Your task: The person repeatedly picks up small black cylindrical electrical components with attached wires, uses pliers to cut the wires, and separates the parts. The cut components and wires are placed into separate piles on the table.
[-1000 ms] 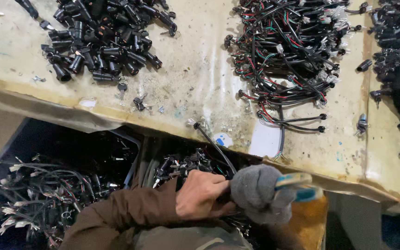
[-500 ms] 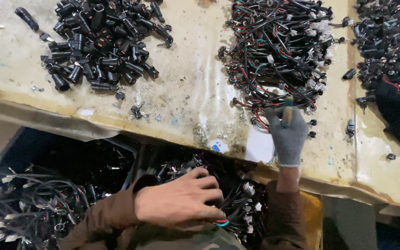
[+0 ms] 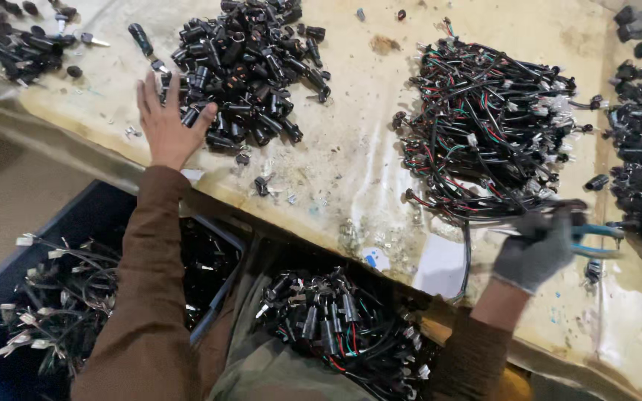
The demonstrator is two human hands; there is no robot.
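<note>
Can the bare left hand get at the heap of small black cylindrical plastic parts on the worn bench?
Probably yes. The bare left hand lies flat at the near edge of the heap of small black cylindrical plastic parts, fingertips already touching the nearest pieces; nothing lies between them.

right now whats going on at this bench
A person leans over a worn, stained workbench. Their bare left hand lies spread at the edge of a pile of small black connector parts. Their gloved right hand grips blue-handled pliers beside a tangled heap of wire harnesses, and a black lead runs from the heap past that hand. Bins below the bench edge hold more wired pieces.
</note>
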